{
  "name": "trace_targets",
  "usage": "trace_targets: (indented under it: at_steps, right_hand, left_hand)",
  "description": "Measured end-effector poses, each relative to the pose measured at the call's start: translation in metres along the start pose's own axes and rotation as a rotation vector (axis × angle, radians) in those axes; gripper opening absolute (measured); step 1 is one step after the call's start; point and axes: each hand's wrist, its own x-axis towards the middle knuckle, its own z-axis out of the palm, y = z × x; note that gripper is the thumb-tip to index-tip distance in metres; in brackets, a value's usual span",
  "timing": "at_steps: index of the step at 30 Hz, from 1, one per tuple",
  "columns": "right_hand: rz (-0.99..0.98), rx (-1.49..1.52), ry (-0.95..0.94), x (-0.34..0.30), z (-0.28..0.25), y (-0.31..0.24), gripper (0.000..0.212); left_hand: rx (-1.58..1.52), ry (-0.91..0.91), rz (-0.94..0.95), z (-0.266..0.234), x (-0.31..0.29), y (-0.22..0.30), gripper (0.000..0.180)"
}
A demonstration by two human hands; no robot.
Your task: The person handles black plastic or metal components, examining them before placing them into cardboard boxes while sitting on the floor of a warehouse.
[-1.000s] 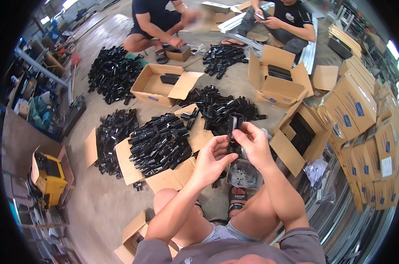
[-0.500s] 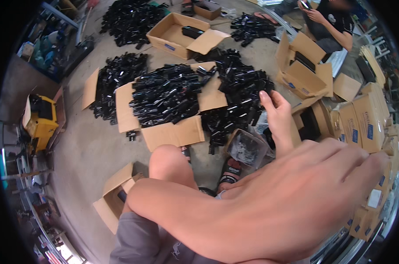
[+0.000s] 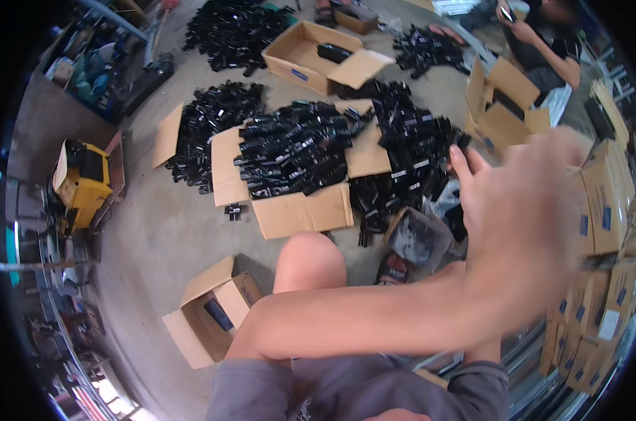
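Observation:
My left forearm crosses in front of me from the lower left to the right. At its end my left hand (image 3: 532,186) is raised, and motion smears its fingers. Behind it my right hand (image 3: 476,179) is partly hidden by the left. Its thumb and forefinger close around a small black part (image 3: 461,141), whose exact kind I cannot make out. Beyond my knee, a heap of black parts (image 3: 297,151) fills an opened-out cardboard box (image 3: 304,210). More black parts (image 3: 409,147) lie piled on its right, near my right hand.
Other black piles (image 3: 234,35) lie on the concrete floor. Open cardboard boxes stand at the back (image 3: 290,56), right (image 3: 507,133) and lower left (image 3: 199,323). A clear plastic tub (image 3: 420,238) sits by my foot. Stacked cartons (image 3: 599,203) line the right; another person (image 3: 542,49) sits behind.
My left hand has swung up and away from the lower right, next to my right hand. The right hand still holds the black part. The whole view has shifted slightly.

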Motion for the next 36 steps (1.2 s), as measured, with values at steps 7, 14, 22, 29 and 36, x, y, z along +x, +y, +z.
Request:
trace_targets:
  at_steps: [7, 14, 22, 29, 36]
  right_hand:
    - [-0.065, 0.142, -0.03, -0.001, 0.005, 0.008, 0.023]
    - [-0.089, 0.006, -0.099, -0.014, 0.06, 0.013, 0.033]
    - [-0.299, -0.279, -0.081, -0.014, 0.068, 0.006, 0.035]
    - [-0.234, -0.308, -0.174, -0.001, 0.071, 0.007, 0.034]
    - [-0.23, -0.321, -0.177, 0.002, 0.066, 0.014, 0.034]
  left_hand:
    - [0.007, -0.351, -0.271, -0.071, -0.011, -0.178, 0.081]
    - [-0.557, -0.493, -0.615, -0.107, -0.025, -0.211, 0.063]
    - [0.611, -0.192, -0.423, -0.25, 0.015, -0.286, 0.034]
    - [1.358, -0.23, -0.242, -0.326, 0.076, -0.349, 0.037]
    - [1.295, -0.406, -0.316, -0.32, 0.061, -0.405, 0.038]
